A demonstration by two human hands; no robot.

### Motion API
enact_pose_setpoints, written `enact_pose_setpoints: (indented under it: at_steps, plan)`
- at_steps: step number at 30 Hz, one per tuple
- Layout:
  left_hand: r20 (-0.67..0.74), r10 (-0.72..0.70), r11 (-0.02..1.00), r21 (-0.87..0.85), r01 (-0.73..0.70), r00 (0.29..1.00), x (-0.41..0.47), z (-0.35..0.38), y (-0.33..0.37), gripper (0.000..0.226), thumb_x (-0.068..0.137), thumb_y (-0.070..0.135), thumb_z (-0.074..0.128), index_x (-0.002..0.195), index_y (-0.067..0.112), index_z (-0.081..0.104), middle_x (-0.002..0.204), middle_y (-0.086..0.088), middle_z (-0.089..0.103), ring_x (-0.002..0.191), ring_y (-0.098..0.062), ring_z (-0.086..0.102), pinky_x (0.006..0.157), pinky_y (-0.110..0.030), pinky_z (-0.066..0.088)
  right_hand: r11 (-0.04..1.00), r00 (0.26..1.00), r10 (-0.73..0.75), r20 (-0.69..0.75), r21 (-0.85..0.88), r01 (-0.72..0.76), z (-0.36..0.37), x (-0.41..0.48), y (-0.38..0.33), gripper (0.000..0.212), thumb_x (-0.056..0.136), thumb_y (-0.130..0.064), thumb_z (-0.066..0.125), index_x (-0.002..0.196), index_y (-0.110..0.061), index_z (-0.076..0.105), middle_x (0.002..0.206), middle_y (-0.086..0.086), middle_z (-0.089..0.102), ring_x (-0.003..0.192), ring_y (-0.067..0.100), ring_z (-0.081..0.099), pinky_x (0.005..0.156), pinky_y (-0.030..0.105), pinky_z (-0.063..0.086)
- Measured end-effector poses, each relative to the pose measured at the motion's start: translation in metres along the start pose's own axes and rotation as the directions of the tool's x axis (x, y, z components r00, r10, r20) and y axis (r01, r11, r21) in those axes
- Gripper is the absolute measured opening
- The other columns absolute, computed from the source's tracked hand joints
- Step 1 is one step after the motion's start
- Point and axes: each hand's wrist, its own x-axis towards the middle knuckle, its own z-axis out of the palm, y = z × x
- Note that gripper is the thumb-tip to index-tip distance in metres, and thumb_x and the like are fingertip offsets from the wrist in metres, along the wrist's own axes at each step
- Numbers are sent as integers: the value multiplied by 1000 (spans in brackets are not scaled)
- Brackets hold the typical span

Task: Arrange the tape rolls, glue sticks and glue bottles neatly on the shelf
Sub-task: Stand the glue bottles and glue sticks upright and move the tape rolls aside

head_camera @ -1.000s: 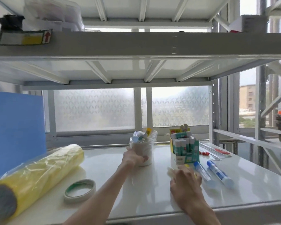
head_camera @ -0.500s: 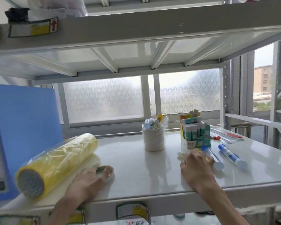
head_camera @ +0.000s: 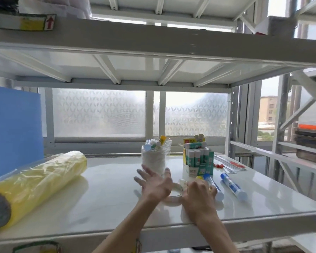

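Note:
A flat roll of clear tape lies on the white shelf between my hands. My left hand hovers over its left side, fingers spread and holding nothing. My right hand rests curled on the shelf just right of the tape, over a glue stick whose white tip and yellow cap stick out. Two blue-capped glue bottles lie beside it. Behind stand a white cup of glue sticks and a green box of glue sticks.
A big yellow roll in plastic wrap lies along the left of the shelf, in front of a blue board. A clear packet with red items sits at the back right. The upper shelf beam hangs close overhead.
My left hand went from the cup to the tape roll at the left front, carried it to the middle beside my right hand, and opened. My right hand stayed put.

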Motion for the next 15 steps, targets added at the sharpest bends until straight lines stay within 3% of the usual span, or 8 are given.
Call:
enact_pose_setpoints:
  at_steps: [3,6,7,11,15]
  plan:
    - [-66,-62,991,-125,54,996,36,-30,-4,90,95,31,48,152,-3,-13,163,-22,-5,151,-36,-3,121,-42,6,1000,1000,-5,-23,7,6,2,2,1,27,93,-14,44,105,-15,69,114,5,61,116,23,49,107,42,27]
    - [171,-65,980,-173,95,983,66,-34,-14,97,68,43,57,148,-1,25,143,-20,46,130,-35,48,109,-39,41,1000,1000,-4,-15,5,4,4,4,1,28,93,-12,44,107,-15,68,114,5,61,117,23,48,108,42,27]
    - [184,-50,983,-164,80,982,80,-26,-19,99,58,47,56,144,2,33,134,-19,54,120,-34,56,104,-41,47,1000,1000,-6,-16,9,6,4,4,1,29,93,-12,44,108,-16,68,114,5,61,117,23,47,108,43,27]
    - [198,2,994,-104,19,980,125,5,-26,89,50,47,50,132,13,47,119,-13,63,108,-32,61,97,-39,51,1000,1000,-9,-14,8,9,3,4,0,29,94,-14,43,110,-15,67,116,6,61,120,23,47,109,43,27]
    - [224,39,999,-32,-33,974,92,3,-8,79,66,42,39,139,12,43,138,-14,53,126,-32,50,111,-45,34,1000,999,-8,-36,20,8,2,1,1,27,95,-18,43,101,-14,69,112,5,62,116,22,50,107,42,30]
